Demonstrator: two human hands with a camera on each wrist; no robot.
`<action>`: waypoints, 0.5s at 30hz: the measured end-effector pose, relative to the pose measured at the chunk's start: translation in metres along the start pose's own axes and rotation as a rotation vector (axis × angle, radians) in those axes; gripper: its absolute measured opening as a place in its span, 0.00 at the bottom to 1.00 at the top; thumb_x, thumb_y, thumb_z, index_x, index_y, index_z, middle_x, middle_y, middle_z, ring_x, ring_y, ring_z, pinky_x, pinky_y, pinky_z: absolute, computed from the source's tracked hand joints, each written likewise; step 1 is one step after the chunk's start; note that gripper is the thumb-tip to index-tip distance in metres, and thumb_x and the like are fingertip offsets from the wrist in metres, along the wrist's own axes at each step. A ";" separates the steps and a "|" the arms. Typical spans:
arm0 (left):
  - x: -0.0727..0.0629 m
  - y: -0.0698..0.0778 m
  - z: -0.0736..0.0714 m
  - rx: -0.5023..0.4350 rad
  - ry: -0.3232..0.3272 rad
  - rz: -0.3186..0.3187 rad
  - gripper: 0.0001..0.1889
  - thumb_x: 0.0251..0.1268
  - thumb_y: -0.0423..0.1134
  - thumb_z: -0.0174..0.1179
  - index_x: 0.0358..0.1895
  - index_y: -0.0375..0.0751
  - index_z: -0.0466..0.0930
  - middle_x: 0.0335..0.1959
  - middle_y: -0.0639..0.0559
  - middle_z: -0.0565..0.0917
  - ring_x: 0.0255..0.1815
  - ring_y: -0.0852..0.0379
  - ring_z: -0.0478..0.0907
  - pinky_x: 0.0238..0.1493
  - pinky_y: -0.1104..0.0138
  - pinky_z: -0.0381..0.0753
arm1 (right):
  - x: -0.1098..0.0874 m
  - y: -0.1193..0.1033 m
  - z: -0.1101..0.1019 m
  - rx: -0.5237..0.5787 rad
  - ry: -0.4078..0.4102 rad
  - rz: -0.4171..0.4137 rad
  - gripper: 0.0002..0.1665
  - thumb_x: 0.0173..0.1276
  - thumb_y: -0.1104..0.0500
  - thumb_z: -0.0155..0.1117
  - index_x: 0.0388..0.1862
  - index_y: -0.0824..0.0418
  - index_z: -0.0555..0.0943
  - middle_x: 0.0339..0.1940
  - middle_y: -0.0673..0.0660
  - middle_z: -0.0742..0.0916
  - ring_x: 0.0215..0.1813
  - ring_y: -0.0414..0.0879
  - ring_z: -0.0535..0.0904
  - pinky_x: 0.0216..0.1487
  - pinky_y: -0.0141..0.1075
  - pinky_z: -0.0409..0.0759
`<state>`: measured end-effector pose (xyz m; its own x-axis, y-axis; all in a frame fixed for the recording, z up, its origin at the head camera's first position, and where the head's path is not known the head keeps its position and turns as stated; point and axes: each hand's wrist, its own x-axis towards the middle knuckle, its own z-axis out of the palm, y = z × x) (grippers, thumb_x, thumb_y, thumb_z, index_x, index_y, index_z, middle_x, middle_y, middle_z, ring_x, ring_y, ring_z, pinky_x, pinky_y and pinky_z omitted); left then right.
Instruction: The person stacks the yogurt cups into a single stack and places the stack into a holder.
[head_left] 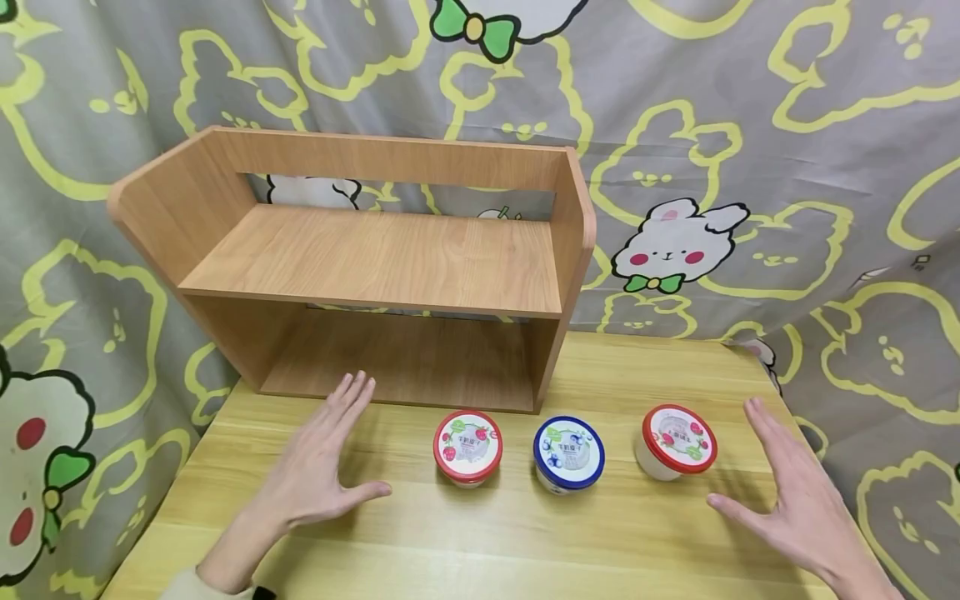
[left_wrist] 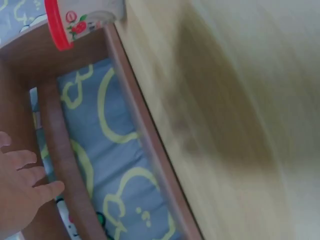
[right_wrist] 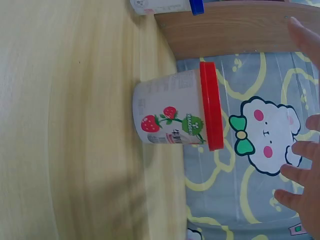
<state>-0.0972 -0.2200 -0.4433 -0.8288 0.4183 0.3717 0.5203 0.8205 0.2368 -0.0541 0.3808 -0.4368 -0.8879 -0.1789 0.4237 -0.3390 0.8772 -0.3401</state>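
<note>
Three lidded tubs stand in a row on the table: a red-lidded one (head_left: 468, 447) on the left, a blue-lidded one (head_left: 568, 453) in the middle, and another red-lidded one (head_left: 677, 442) on the right. Strawberries are printed on the right tub (right_wrist: 172, 110), seen from its side in the right wrist view. To the left of the row, my left hand (head_left: 318, 462) hovers with fingers extended and thumb spread, holding nothing. My right hand (head_left: 798, 504) is just right of the right tub, fingers and thumb spread apart, not touching it.
A two-tier wooden shelf (head_left: 375, 254) stands at the back left of the table (head_left: 525, 550), its lower front edge close behind the left and middle tubs. A grey curtain (head_left: 847, 167) with yellow cartoon outlines hangs behind and at both sides.
</note>
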 end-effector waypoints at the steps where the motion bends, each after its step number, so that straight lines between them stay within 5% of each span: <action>1: 0.000 0.001 0.001 -0.031 -0.010 -0.013 0.69 0.47 0.75 0.73 0.87 0.48 0.46 0.89 0.49 0.50 0.91 0.49 0.46 0.89 0.54 0.53 | 0.000 0.000 0.001 0.016 -0.002 0.001 0.81 0.39 0.49 0.91 0.88 0.52 0.52 0.90 0.54 0.58 0.87 0.30 0.44 0.81 0.19 0.35; 5: -0.001 0.005 0.008 -0.145 -0.027 -0.042 0.68 0.47 0.70 0.76 0.88 0.51 0.44 0.89 0.49 0.52 0.89 0.46 0.52 0.76 0.34 0.68 | -0.002 -0.002 0.004 0.089 -0.016 0.038 0.79 0.42 0.54 0.90 0.89 0.49 0.51 0.90 0.52 0.56 0.83 0.21 0.42 0.80 0.22 0.35; 10: -0.002 0.007 0.018 -0.260 -0.017 -0.061 0.67 0.47 0.65 0.78 0.87 0.51 0.46 0.88 0.47 0.55 0.85 0.38 0.60 0.73 0.29 0.68 | -0.005 -0.001 0.007 0.172 -0.049 0.129 0.75 0.50 0.57 0.87 0.89 0.44 0.48 0.90 0.54 0.55 0.81 0.17 0.40 0.87 0.63 0.40; 12: -0.002 0.007 0.021 -0.296 -0.014 -0.073 0.67 0.46 0.62 0.79 0.87 0.51 0.46 0.87 0.46 0.56 0.83 0.34 0.62 0.71 0.27 0.69 | -0.005 0.000 0.009 0.188 -0.045 0.142 0.74 0.51 0.58 0.86 0.89 0.43 0.48 0.90 0.50 0.56 0.79 0.15 0.42 0.89 0.56 0.41; 15: -0.001 0.008 0.025 -0.362 -0.015 -0.096 0.66 0.46 0.59 0.81 0.87 0.52 0.48 0.87 0.44 0.58 0.80 0.29 0.65 0.67 0.25 0.70 | -0.006 0.003 0.011 0.210 -0.017 0.133 0.73 0.50 0.61 0.86 0.89 0.45 0.51 0.87 0.37 0.58 0.76 0.13 0.48 0.84 0.25 0.44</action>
<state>-0.0971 -0.2039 -0.4644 -0.8787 0.3540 0.3202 0.4772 0.6661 0.5733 -0.0535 0.3797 -0.4501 -0.9336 -0.0767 0.3501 -0.2741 0.7821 -0.5596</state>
